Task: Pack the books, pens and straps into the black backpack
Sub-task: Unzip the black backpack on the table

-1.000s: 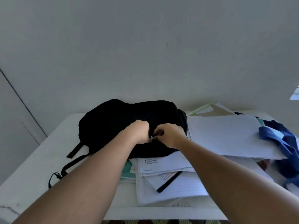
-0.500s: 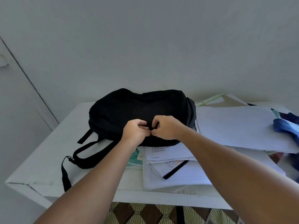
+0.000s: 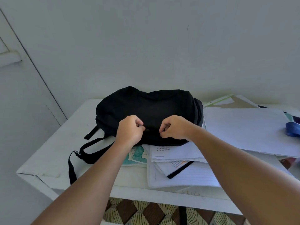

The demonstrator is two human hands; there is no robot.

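A: Where is the black backpack (image 3: 151, 109)?

B: It lies on its side on the white table (image 3: 48, 158), toward twelve o'clock from the person, with its near edge resting on the stack of papers (image 3: 183, 174). Its shoulder straps (image 3: 90, 151) trail off toward eight o'clock, and one loose end hangs over the table's front edge.

A: And the hands?

B: Both are on the near face of the bag. The left hand (image 3: 129, 129) has its fingers curled and pinches something small and dark at the bag's seam, probably a zip pull, though it is too small to be sure. The right hand (image 3: 176, 127) is just to its three o'clock, apart from it, fingers also curled, nipping the black fabric at the same seam.

A: Any writing to read?

B: Little. The top sheet under the bag carries bulleted lines; one seems to read "Dialog/catatan", the others are too blurred. The teal booklet (image 3: 138, 154) at the left of the stack has white labels, one starting "NAM". A page lower in the pile shows orange and dark print that I cannot read, beside a black pen (image 3: 181, 169) lying at a slant.

A: What lies to the right?

B: A large white sheet (image 3: 246, 127) at two o'clock, a green-edged folder (image 3: 227, 100) behind it, and a blue strap (image 3: 292, 129) at the three o'clock edge.
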